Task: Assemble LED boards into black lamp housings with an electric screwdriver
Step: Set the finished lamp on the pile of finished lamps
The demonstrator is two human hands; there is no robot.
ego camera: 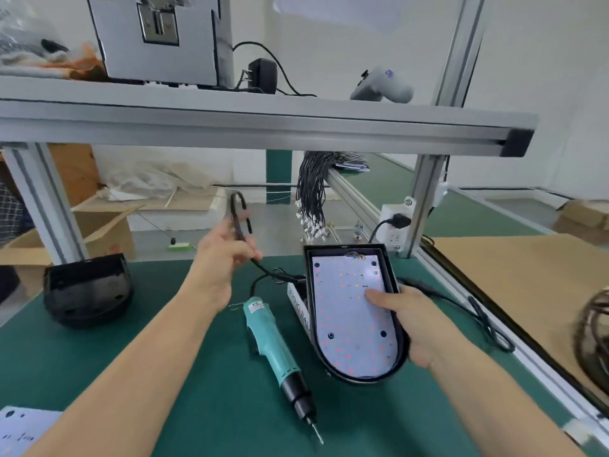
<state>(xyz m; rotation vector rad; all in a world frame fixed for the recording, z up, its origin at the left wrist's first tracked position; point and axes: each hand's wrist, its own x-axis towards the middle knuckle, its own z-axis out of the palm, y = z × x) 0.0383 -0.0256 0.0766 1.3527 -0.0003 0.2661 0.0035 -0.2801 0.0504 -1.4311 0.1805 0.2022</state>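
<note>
A person's two bare arms reach over a green counter (204, 374). The right hand (412, 321) grips the right rim of a black housing (393, 319), propped up at its near end, with the thumb pressed flat on the white LED board (349, 311) seated inside, seemingly to keep the board from shifting. Small red and orange dots glow across the board. The left hand (220, 258), raised to the housing's left, pinches a black cable (240, 222) that loops above the fingers and runs down to the housing, probably to hold it clear of the work. A teal screwdriver (276, 351) lies unheld on the counter between the hands, tip pointing toward the viewer. A second black housing (87, 288) sits far left.
</note>
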